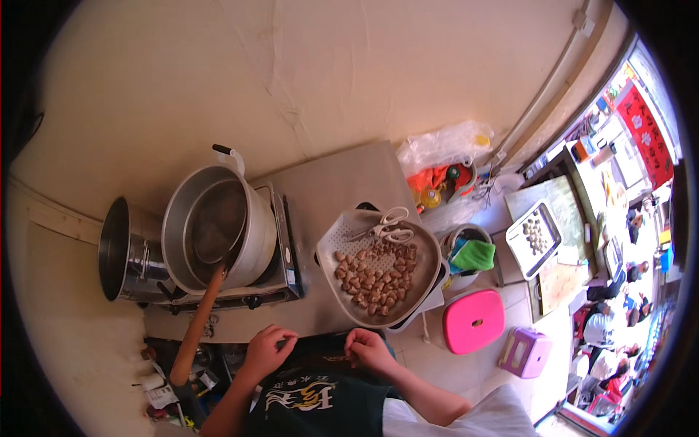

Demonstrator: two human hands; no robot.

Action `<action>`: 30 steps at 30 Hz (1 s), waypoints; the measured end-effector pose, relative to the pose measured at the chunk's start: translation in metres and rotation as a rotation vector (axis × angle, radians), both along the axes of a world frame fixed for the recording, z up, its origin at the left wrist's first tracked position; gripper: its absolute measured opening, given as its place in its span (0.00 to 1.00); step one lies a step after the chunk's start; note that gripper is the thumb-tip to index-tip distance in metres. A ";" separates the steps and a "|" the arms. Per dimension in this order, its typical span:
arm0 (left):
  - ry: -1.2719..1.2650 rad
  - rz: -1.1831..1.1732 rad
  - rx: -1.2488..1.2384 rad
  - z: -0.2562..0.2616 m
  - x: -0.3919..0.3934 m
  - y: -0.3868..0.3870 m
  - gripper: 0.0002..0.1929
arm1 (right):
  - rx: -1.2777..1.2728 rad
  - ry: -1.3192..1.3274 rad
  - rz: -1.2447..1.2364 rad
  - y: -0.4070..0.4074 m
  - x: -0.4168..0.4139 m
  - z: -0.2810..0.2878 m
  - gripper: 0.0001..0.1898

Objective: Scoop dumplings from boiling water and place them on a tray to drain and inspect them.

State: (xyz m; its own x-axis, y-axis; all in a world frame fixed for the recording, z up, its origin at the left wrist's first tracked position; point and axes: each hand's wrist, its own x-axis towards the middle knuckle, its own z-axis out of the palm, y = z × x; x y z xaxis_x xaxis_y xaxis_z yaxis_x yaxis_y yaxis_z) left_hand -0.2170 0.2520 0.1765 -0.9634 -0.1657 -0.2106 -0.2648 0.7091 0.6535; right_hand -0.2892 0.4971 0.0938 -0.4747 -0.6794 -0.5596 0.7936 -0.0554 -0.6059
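My left hand (268, 347) is before the steel counter's front edge, fingers bent and thumb apart, with nothing seen in it. My right hand (369, 350) is loosely curled below the metal pan, and nothing shows in it. Neither hand touches the pan. Many small brown meat pieces (377, 284), possibly hearts, lie in the shallow metal pan (423, 267), on a surface partly perforated with small holes. White-handled scissors (389, 225) rest at its far side. Left of it, a large aluminium pot (262, 229) stands on a gas stove (292, 267), containing dark liquid.
A wooden handle (196, 328) juts from the pot over the counter edge. A steel stockpot (131, 246) stands left. On the right are a bucket with a green cloth (474, 255), a pink stool (474, 321), a purple stool (527, 352) and a white tray (516, 243). People sit beyond.
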 end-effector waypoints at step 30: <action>-0.105 0.184 0.212 -0.029 0.064 -0.012 0.06 | 1.130 1.218 0.529 0.041 -0.219 -0.024 0.18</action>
State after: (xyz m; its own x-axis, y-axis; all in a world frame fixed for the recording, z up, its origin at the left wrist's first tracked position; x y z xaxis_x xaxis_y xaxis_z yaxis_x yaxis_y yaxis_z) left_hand -0.1535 0.2398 0.1473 -0.8924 -0.2777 -0.3556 -0.4501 0.4937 0.7441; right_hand -0.5081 0.5384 0.0696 -0.8233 -0.4473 -0.3494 -0.3155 0.8724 -0.3734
